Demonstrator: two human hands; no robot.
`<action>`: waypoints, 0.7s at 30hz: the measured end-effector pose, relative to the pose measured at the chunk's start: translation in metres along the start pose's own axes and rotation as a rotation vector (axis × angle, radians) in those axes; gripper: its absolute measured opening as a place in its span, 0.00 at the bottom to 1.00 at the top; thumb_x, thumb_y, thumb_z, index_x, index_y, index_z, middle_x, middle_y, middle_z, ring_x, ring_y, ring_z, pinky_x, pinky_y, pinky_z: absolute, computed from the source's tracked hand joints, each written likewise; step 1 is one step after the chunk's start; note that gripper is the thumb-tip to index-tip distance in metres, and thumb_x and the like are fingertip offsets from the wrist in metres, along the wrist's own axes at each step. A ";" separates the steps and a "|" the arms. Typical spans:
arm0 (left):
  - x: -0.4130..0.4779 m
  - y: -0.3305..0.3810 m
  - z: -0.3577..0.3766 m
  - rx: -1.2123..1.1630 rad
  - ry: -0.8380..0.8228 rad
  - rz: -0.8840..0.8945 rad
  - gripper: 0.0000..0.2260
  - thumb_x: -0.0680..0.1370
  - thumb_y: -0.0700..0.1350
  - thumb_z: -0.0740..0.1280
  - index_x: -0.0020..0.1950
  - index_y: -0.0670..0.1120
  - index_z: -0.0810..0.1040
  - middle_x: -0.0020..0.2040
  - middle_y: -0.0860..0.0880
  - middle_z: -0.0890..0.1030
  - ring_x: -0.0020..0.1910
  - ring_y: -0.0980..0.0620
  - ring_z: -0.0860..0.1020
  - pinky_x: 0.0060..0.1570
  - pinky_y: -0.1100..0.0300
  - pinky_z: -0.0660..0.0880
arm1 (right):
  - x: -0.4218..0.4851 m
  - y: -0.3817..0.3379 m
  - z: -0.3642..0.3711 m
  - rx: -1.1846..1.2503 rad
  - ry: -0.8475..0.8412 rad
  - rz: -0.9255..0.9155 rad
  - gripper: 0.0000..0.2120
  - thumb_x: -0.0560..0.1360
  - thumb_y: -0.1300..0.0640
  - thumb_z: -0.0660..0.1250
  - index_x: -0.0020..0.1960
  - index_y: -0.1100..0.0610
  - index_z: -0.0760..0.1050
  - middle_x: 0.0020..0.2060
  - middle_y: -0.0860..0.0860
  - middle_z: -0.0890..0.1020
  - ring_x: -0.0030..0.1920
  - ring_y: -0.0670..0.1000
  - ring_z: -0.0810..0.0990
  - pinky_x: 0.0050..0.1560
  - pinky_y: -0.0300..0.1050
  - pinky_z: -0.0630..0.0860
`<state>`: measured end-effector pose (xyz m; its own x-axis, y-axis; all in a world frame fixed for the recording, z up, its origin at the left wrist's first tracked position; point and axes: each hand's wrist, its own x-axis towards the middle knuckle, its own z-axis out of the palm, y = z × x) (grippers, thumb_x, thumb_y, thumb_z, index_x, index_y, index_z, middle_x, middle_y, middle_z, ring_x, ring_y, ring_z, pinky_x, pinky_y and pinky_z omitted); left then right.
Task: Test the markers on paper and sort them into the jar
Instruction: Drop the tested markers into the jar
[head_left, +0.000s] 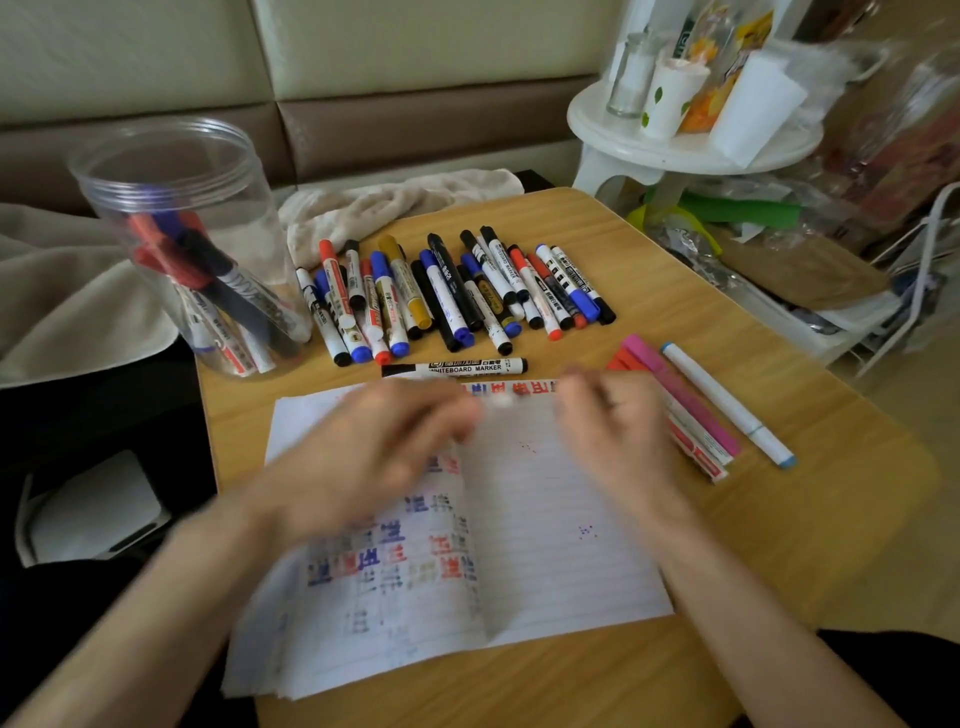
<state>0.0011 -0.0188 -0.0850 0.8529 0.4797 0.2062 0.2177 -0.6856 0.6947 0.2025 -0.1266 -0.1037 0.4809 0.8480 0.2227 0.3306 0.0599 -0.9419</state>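
Observation:
A lined paper (550, 545) with red, blue and black test marks lies on the wooden table (810, 519). Above its top edge, both hands are blurred by motion. My left hand (384, 447) and my right hand (613, 431) each grip one end of a white marker with red print (511, 388), held level between them. A clear plastic jar (176, 171) stands at the table's back left with several markers inside. A pile of loose markers (447, 291) lies behind the paper, and one black whiteboard marker (457, 368) lies crosswise in front of the pile.
Pink and red markers (680, 400) and a white marker with blue ends (727, 410) lie right of my right hand. A beige towel (395, 202) sits behind the pile. A white stool with cups (691, 145) and clutter stand off the table's right.

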 end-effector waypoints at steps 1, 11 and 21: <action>-0.004 -0.008 -0.013 0.006 0.065 -0.011 0.15 0.85 0.57 0.55 0.46 0.55 0.77 0.39 0.55 0.78 0.36 0.54 0.78 0.34 0.66 0.72 | 0.006 0.000 -0.014 0.012 0.089 0.026 0.21 0.74 0.52 0.63 0.24 0.51 0.62 0.21 0.42 0.61 0.23 0.45 0.58 0.28 0.41 0.59; -0.003 -0.001 -0.009 -0.091 0.163 -0.035 0.13 0.79 0.62 0.66 0.52 0.54 0.79 0.42 0.54 0.82 0.35 0.51 0.81 0.29 0.60 0.77 | -0.007 0.003 -0.006 -0.116 -0.244 0.002 0.06 0.82 0.51 0.68 0.54 0.53 0.80 0.44 0.45 0.85 0.45 0.48 0.83 0.44 0.50 0.81; 0.009 0.005 0.011 -0.098 0.245 -0.052 0.14 0.72 0.55 0.75 0.55 0.54 0.82 0.42 0.55 0.84 0.38 0.52 0.83 0.39 0.54 0.79 | -0.011 -0.011 0.002 0.207 -0.323 0.180 0.13 0.81 0.61 0.70 0.64 0.57 0.80 0.49 0.55 0.89 0.48 0.54 0.88 0.45 0.43 0.82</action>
<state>0.0150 -0.0237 -0.0873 0.6990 0.6391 0.3210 0.2011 -0.6064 0.7693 0.1922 -0.1359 -0.0965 0.2262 0.9740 -0.0095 0.0780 -0.0278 -0.9966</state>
